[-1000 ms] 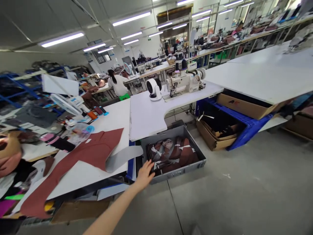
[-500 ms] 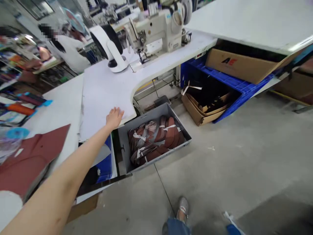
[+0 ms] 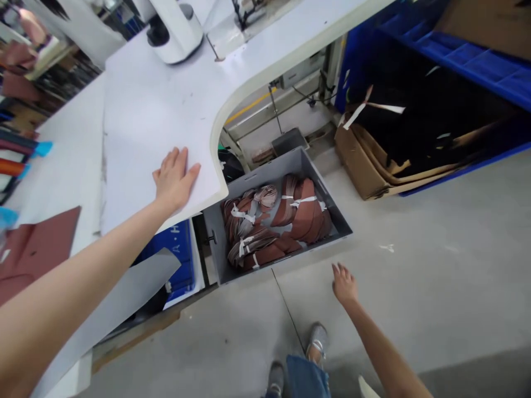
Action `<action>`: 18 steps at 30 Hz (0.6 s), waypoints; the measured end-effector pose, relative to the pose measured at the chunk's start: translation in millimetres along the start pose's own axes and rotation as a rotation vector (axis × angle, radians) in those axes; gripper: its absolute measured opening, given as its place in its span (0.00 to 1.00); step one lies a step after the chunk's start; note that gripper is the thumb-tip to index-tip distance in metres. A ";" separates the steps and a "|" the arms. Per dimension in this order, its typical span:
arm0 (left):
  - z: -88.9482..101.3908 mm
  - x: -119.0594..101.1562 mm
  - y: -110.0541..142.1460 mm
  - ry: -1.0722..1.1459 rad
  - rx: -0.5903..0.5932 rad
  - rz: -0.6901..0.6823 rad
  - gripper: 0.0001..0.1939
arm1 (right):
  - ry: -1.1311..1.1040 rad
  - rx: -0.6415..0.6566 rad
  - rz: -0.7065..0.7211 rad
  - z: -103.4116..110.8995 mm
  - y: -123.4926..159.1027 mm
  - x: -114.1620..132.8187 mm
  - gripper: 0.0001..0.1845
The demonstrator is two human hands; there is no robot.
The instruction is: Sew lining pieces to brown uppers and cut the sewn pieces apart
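My left hand [image 3: 175,179] lies flat on the white sewing table [image 3: 157,116] near its front edge, fingers spread, holding nothing. In the air over the floor is my right hand [image 3: 344,283], empty with loosely bent fingers, to the right of a grey plastic crate [image 3: 286,256] and apart from it. Several bundles of brown cut pieces [image 3: 307,224], tied with white strips, fill much of that crate. It stands on the floor, partly under the curved cutout of the table.
A blue crate [image 3: 464,168] with an open cardboard box [image 3: 363,166] stands to the right. The white base of a device [image 3: 178,38] and part of a sewing machine [image 3: 244,14] are at the top. Brown panels [image 3: 45,243] lie at left. A grey sheet [image 3: 124,293] sticks out below my left arm.
My view has moved closer and tilted down, so the table and crate look larger. My right hand has come into view. The left hand remains on the tabletop, now with fingers more spread.
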State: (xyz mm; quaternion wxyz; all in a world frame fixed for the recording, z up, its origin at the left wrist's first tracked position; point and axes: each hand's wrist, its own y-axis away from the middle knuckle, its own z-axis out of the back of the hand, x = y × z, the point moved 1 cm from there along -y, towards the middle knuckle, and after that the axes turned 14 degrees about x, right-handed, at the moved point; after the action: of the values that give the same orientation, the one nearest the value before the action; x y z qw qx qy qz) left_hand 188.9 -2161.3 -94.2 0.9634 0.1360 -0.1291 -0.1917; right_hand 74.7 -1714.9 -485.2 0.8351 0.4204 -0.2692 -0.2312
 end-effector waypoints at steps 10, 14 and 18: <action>-11.8 12.0 -9.4 0.022 -0.044 0.015 0.37 | 0.297 0.039 0.155 53.6 -106.1 45.8 0.24; -12.3 14.9 -11.0 0.148 -0.045 -0.044 0.33 | 0.322 -0.009 0.228 20.6 -88.4 38.8 0.19; -14.4 23.4 -18.5 0.233 -0.019 -0.123 0.34 | 0.297 0.020 0.259 -26.6 -48.7 32.7 0.14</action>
State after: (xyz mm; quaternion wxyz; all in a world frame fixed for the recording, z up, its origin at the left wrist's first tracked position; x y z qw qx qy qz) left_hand 208.0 -2184.2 -108.7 0.9596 0.1557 -0.0058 -0.2343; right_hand 108.4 -1745.9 -530.4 0.8842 0.4199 -0.1972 -0.0545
